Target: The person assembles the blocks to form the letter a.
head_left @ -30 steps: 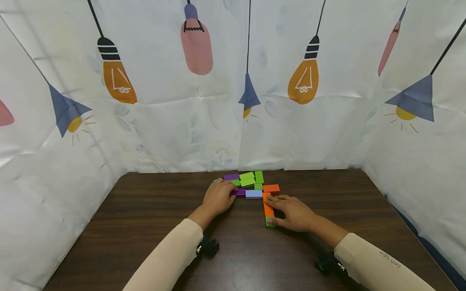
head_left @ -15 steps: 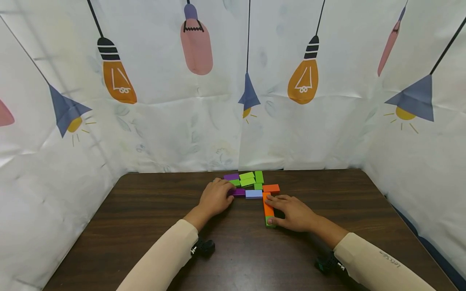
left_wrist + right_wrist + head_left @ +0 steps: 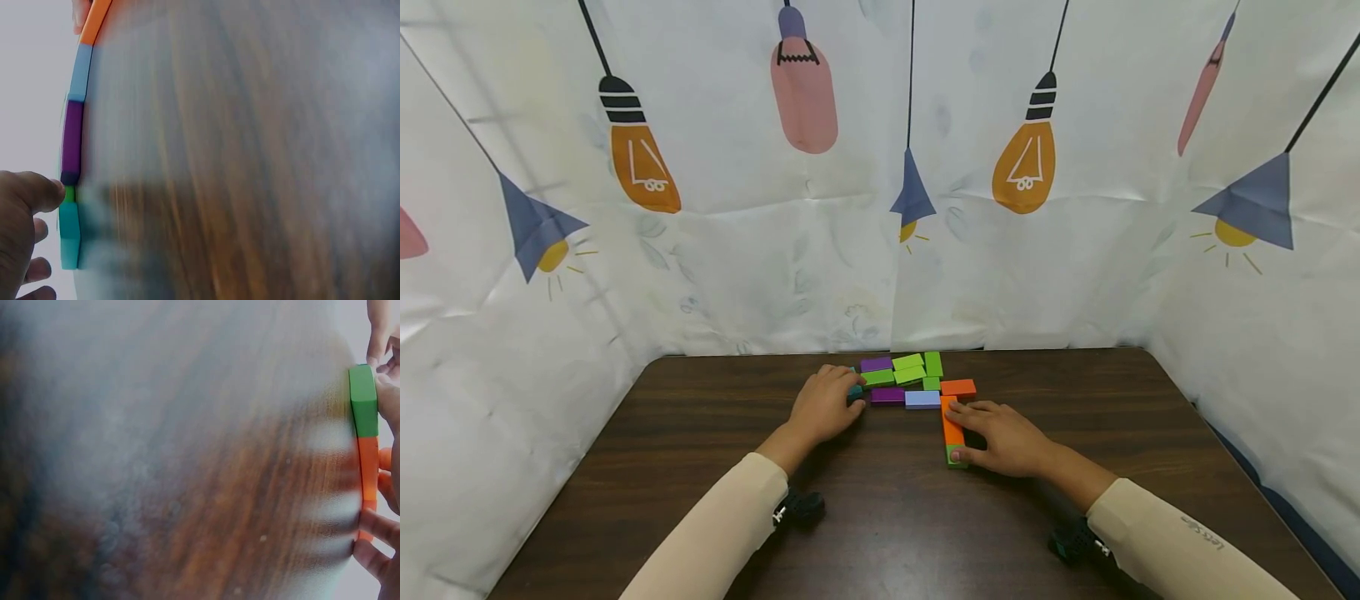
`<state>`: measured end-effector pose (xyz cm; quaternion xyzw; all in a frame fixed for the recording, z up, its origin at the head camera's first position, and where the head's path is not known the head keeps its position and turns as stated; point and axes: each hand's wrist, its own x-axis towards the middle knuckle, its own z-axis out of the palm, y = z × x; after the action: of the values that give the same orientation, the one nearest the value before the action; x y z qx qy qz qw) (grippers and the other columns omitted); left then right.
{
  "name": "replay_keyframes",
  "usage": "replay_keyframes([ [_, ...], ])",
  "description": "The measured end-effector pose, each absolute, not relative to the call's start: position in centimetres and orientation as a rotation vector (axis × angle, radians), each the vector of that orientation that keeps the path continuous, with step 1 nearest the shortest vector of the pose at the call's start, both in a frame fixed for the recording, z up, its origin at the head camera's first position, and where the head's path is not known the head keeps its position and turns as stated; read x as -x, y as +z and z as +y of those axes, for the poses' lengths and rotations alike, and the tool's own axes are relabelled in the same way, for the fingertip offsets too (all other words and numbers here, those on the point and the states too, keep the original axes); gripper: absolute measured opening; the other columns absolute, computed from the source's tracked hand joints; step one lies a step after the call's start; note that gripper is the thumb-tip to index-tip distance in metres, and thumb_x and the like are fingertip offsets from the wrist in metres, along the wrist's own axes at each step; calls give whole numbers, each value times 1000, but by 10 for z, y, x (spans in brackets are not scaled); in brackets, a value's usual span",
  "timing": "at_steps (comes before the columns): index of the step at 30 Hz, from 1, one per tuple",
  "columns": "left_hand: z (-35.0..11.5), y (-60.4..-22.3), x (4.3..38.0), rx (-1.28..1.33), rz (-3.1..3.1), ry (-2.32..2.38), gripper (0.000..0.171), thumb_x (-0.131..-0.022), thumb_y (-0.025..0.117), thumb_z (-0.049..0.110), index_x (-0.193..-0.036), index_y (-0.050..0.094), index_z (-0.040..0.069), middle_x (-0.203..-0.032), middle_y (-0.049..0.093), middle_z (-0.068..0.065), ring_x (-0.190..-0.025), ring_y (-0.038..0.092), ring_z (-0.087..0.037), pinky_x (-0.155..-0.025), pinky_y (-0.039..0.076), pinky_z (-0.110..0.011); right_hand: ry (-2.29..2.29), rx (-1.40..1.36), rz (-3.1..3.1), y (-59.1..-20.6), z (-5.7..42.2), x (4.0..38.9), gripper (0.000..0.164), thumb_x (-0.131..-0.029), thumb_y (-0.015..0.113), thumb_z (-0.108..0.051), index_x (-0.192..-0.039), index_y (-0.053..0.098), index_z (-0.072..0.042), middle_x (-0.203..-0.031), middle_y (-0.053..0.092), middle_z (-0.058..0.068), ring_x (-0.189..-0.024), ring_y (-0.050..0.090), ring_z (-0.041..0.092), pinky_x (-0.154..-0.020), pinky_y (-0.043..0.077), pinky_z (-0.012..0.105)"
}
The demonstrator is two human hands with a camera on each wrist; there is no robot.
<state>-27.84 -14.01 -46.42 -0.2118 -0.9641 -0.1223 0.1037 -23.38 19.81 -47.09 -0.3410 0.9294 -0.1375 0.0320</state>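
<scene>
Several coloured blocks lie near the table's far edge. My left hand [image 3: 826, 404] is at the left end of the group, next to a teal block [image 3: 70, 234] and a green one [image 3: 877, 378]. In the left wrist view its thumb points at the gap between the purple block [image 3: 72, 137] and the teal block; contact is unclear. My right hand [image 3: 1003, 440] rests along the right side, its fingers on an orange block [image 3: 951, 432] and its thumb at a green block [image 3: 363, 387] at the near end. A light blue block [image 3: 922, 400] sits between the purple and orange ones.
Another orange block [image 3: 958, 388] lies crosswise at the right. Lime blocks [image 3: 909, 375] and a second purple block [image 3: 876, 364] form the back rows. The brown wooden table [image 3: 880, 533] ends at a white printed cloth [image 3: 760, 275].
My left hand has moved left along the front row, away from the purple block, uncovering it and the green block behind. The right hand stays on the orange and green blocks.
</scene>
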Motion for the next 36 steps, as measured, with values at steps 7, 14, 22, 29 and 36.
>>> replay_keyframes([
  [7, -152, -462, 278, 574, -2872, -384, 36, -95, 75, 28, -127, 70, 14, -133, 63, -8, -125, 54, -33, -101, 46, -53, -424, 1043, 2852, -470, 198, 234, 79, -97, 55, -65, -158, 42, -17, -160, 41, 3, -143, 40, 33, -110, 31, 66],
  [14, -159, -465, 280, 537, -2905, -406, 42, -96, 74, 32, -132, 67, 13, -140, 59, -10, -130, 51, -35, -104, 44, -54, -426, 1046, 2850, -471, 199, 234, 80, -97, 54, -67, -158, 42, -17, -160, 40, 3, -143, 40, 33, -110, 31, 67],
  [22, -164, -468, 286, 500, -2963, -409, 52, -96, 72, 37, -141, 61, 11, -147, 54, -14, -134, 46, -38, -107, 41, -57, -414, 1043, 2850, -470, 198, 234, 80, -97, 52, -68, -158, 42, -18, -160, 40, 3, -144, 39, 33, -111, 31, 67],
  [29, -164, -470, 292, 498, -2986, -422, 54, -96, 72, 38, -142, 60, 13, -148, 53, -15, -135, 46, -38, -108, 40, -57, -421, 1040, 2847, -469, 198, 234, 80, -97, 53, -67, -159, 41, -17, -161, 40, 2, -144, 38, 33, -111, 30, 67],
  [36, -164, -471, 295, 482, -2991, -461, 53, -95, 73, 39, -140, 62, 12, -143, 59, -10, -131, 48, -36, -106, 41, -56, -422, 1034, 2848, -470, 199, 234, 81, -97, 53, -67, -159, 40, -17, -161, 39, 1, -145, 38, 32, -112, 29, 67],
])
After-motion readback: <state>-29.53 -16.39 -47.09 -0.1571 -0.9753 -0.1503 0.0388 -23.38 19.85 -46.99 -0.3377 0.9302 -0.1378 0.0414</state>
